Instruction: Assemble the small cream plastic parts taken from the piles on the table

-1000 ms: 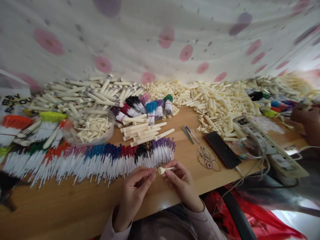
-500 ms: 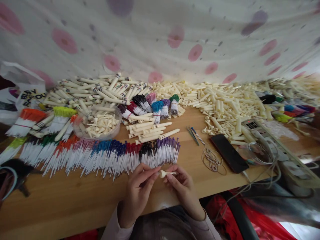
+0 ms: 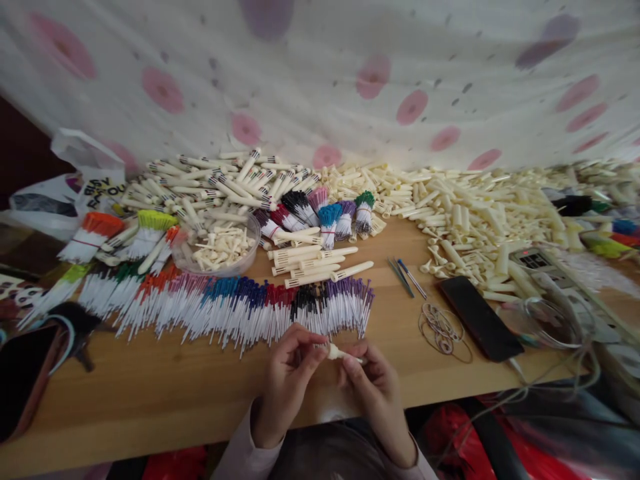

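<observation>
Between my hands is a small cream plastic pen part [image 3: 336, 351], with a wide round head at the left and a thin stem at the right. My left hand [image 3: 293, 373] pinches the head end with thumb and fingertips. The stem is gripped by my right hand [image 3: 373, 380], thumb on top, which partly hides it. Just beyond my fingers lies a long row of pen refills [image 3: 300, 310], white with coloured ends. Behind that row are several cream pen barrels [image 3: 320, 263] with slots, and a clear plastic tub [image 3: 255, 243] of similar small cream parts.
Finished-looking multicolour pens [image 3: 200, 177] are heaped at the back left, loose cream barrels [image 3: 480, 207] at the back right. Bundled refills [image 3: 330, 223] stand between. Tweezers [image 3: 401, 277], rubber bands [image 3: 443, 330], a black phone [image 3: 480, 320] and a power strip [image 3: 575, 293] lie rightward.
The view has turned left, so everything sits further right and a second phone shows at the left edge. Both hands keep hold of the pen part, its stem now tipped slightly downward.
</observation>
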Motion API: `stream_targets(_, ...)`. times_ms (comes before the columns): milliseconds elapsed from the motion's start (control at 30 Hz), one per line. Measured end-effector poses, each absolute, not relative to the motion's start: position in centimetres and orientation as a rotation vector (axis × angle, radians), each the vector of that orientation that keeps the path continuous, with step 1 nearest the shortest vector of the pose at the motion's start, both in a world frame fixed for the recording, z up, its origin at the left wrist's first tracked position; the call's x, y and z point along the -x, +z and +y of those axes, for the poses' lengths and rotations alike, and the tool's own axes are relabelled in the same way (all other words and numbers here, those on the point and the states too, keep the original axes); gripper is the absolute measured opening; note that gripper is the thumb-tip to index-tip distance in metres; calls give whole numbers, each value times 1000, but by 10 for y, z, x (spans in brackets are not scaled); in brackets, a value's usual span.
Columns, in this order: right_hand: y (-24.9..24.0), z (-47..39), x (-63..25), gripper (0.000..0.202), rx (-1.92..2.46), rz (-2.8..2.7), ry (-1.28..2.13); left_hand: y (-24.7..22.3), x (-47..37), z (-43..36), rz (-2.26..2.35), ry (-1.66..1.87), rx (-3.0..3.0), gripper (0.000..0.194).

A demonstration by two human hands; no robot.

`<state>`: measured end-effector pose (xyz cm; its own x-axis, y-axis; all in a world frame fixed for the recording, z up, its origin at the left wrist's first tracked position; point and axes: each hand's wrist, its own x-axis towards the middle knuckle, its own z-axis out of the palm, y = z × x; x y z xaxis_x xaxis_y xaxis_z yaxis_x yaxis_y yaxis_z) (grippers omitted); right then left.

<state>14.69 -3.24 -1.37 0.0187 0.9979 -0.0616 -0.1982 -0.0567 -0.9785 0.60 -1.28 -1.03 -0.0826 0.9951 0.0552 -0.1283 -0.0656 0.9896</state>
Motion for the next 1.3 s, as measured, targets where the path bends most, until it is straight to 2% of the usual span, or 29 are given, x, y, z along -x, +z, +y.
stream_targets(100, -16, -35, -145, 16, 1150, -1125, 1200, -13, -8, -13, 1079, 1358, -891, 20)
stream_targets(200, -18, -37, -145, 1, 1221, -1377, 885, -16, -9, -13, 1082, 1293, -689, 31)
stream_targets(300, -19, -37, -147, 14, 1216, -1579, 602, -19, -10, -12, 1130, 1256, -573, 37)
stream_targets(367, -18, -36, -148, 15, 1199, -1615, 527, -20, -10, -11, 1158, 1258, -563, 37)
stream_targets(500, -14, -37, -148, 9, 1270, -1647, 586, -20, -7, -12, 1190, 1242, -631, 32)
stream_targets(633, -14, -38, -148, 35, 1394, -1677, 674, -19, -6, -13, 1205, 1222, -687, 29)
stream_targets(700, -15, -38, -148, 41, 1412, -1684, 725, -18, -6, -14, 1212, 1225, -696, 29)
stream_targets(833, -18, -38, -146, 18, 1377, -1651, 810, -19, -6, -15, 1237, 1236, -683, 31)
stream_targets(900, -18, -40, -145, 13, 1364, -1620, 788, -20, -5, -15, 1238, 1224, -688, 31)
stream_targets(1133, -12, -39, -142, 22, 1370, -1672, 844, -21, 3, -15, 1229, 1186, -767, 36)
stream_targets(1300, -14, -34, -142, 18, 1333, -1674, 733, -19, -1, -14, 1201, 1202, -736, 41)
